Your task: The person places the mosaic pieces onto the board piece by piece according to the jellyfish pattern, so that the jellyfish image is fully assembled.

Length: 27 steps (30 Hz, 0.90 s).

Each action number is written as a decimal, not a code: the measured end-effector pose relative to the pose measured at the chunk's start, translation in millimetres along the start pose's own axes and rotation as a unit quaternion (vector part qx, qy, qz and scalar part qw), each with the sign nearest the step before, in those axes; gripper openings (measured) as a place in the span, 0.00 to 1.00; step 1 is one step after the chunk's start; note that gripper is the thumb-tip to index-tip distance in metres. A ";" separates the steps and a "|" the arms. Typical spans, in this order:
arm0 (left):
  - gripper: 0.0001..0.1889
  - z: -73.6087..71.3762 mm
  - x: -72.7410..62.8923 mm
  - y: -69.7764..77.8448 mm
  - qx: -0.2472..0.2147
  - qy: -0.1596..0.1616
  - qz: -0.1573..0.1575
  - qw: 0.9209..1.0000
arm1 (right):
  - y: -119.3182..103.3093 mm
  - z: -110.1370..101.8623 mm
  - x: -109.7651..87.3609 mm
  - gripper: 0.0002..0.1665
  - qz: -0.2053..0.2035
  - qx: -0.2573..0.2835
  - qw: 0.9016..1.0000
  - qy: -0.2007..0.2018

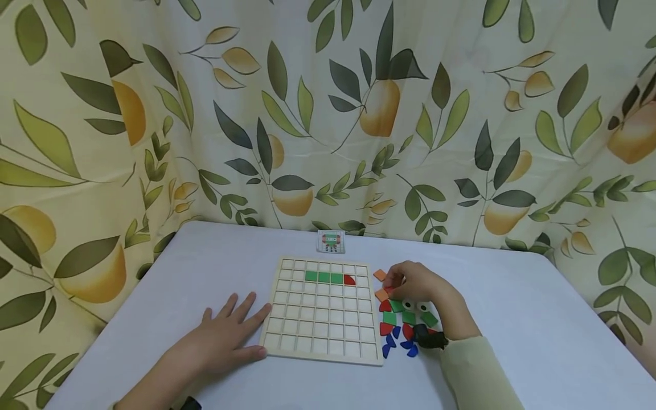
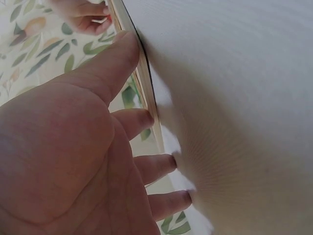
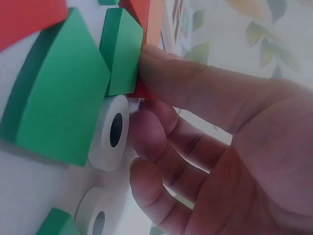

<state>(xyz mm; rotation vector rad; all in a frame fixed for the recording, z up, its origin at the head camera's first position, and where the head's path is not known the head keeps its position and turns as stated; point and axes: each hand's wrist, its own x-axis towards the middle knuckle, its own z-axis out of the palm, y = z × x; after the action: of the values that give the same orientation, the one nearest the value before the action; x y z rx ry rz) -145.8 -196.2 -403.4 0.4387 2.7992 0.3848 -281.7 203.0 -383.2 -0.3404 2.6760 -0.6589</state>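
A square wooden grid board (image 1: 322, 354) lies on the table. Three green squares (image 1: 324, 277) and a red quarter-circle piece (image 1: 349, 280) sit side by side in its second row from the back. My left hand (image 1: 225, 333) rests flat with fingers spread, the thumb and index fingertip against the board's left edge. Over the loose pieces right of the board, my right hand (image 1: 422, 283) pinches a red piece (image 3: 142, 89) between thumb and fingertips, which mostly hide its shape. Beside those fingers are a green block (image 3: 122, 51) and a white ring-shaped piece with a black centre (image 3: 110, 132).
Orange pieces (image 1: 380, 275), several green and red blocks and small blue wedges (image 1: 412, 351) lie close along the board's right side. A small picture card (image 1: 331, 241) stands at the table's back edge. Behind hangs a leaf-and-fruit patterned curtain (image 1: 328, 142).
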 end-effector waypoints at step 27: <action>0.42 -4.8 0.0 2.0 0.005 0.000 0.000 1.000 | -53.8 12.1 31.9 0.09 -0.157 0.125 0.980 -0.005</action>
<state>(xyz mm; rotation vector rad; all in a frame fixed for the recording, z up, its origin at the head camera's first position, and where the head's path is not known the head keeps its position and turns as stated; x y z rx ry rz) -146.8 -195.4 -398.3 0.4415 2.8023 0.3704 -298.0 141.8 -376.3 -0.7005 2.5120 -1.0711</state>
